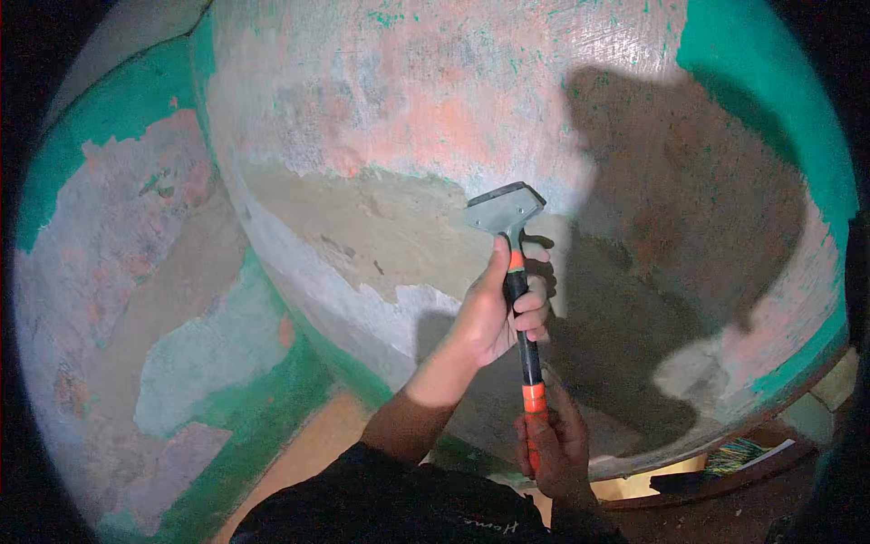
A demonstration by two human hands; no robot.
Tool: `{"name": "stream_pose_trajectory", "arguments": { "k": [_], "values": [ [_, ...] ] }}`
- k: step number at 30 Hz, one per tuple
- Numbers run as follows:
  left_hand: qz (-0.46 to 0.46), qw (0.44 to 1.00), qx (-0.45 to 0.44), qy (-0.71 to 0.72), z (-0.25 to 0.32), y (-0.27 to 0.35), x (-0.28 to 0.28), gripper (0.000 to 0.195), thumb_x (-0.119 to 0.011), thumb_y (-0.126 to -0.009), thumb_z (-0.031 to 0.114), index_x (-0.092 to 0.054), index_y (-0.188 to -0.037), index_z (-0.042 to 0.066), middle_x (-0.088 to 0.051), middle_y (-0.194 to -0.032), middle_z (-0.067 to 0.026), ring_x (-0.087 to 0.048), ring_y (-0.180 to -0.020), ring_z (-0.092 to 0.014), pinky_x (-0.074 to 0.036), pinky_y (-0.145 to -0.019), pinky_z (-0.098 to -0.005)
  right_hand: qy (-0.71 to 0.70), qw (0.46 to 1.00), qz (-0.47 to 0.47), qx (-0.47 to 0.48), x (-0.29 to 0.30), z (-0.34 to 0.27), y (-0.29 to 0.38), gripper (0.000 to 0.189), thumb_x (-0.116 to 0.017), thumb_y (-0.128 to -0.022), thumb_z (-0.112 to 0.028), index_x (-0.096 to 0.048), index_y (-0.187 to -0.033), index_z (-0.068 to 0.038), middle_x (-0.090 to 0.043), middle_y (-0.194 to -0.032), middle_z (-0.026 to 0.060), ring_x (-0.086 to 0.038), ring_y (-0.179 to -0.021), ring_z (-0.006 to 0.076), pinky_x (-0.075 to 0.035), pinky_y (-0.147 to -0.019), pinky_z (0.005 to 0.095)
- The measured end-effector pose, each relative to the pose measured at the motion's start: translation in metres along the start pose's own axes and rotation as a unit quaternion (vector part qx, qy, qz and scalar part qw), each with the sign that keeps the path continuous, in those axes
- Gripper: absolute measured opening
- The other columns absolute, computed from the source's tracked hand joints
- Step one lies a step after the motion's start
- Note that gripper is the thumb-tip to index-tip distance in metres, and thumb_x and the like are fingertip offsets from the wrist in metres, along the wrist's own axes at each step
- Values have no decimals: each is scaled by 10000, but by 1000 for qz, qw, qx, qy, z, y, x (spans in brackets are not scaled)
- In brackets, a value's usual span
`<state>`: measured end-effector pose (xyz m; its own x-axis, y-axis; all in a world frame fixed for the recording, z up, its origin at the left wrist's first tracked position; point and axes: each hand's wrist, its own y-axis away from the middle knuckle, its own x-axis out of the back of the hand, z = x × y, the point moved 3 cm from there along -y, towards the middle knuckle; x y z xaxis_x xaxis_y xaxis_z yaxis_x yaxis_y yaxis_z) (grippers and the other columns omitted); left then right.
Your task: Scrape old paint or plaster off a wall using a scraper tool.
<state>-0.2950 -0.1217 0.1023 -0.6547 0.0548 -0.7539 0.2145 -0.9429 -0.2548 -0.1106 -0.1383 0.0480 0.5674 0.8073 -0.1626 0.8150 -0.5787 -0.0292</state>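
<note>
A long-handled scraper [506, 207] with a flat metal head and a black and orange handle stands roughly upright before me, its blade end up. My left hand [499, 309] is wrapped around the black upper part of the handle, just below the head. Lower down, my right hand [554, 442] grips the orange end of the handle. Behind the scraper is a wall [408, 115] with patches of green, pink and whitish paint and bare grey-brown plaster. Whether the blade touches the wall, I cannot tell.
Another patchy wall [163, 272] meets this one at a corner on the left. At the lower right, a bundle of thin coloured wires [737, 455] lies by a pale strip [768, 454]. A dark shadow covers the wall's right part.
</note>
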Motion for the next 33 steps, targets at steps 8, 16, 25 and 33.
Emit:
{"name": "stream_pose_trajectory", "arguments": {
  "k": [8, 16, 25, 33],
  "values": [
    [2, 1000, 15, 22, 0, 5, -2, 592, -316, -940, 660, -507, -1149, 140, -329, -595, 43, -325, -463, -84, -354, -463, -274, 53, 997, 15, 61, -8, 6, 1, 525, -465, -980, -200, -293, -1439, -11, -514, -707, 31, -454, -478, 77, -388, -436, 225],
    [16, 1000, 21, 0, 3, 10, -4, 573, -330, -940, 653, -515, -1144, 151, -327, -596, 47, -313, -462, -81, -338, -465, -260, 35, 997, -2, 76, -12, 13, 4, 558, -461, -979, -188, -232, -1464, -34, -535, -736, 46, -449, -457, 73, -388, -408, 231],
    [15, 1000, 17, 0, -3, 10, 4, 552, -331, -951, 634, -508, -1139, 145, -335, -600, 46, -309, -454, -77, -328, -462, -251, 37, 994, -6, 102, -12, 25, -2, 555, -452, -984, -201, -234, -1469, -41, -520, -694, 31, -444, -452, 71, -383, -408, 227],
    [10, 1000, 4, -2, -7, 11, 1, 522, -336, -967, 601, -496, -1147, 138, -328, -601, 44, -307, -461, -72, -321, -458, -248, 36, 994, 1, 107, -12, 27, -6, 566, -473, -979, -250, -262, -1453, -24, -510, -655, 23, -433, -428, 74, -371, -395, 225]
  ]
}}
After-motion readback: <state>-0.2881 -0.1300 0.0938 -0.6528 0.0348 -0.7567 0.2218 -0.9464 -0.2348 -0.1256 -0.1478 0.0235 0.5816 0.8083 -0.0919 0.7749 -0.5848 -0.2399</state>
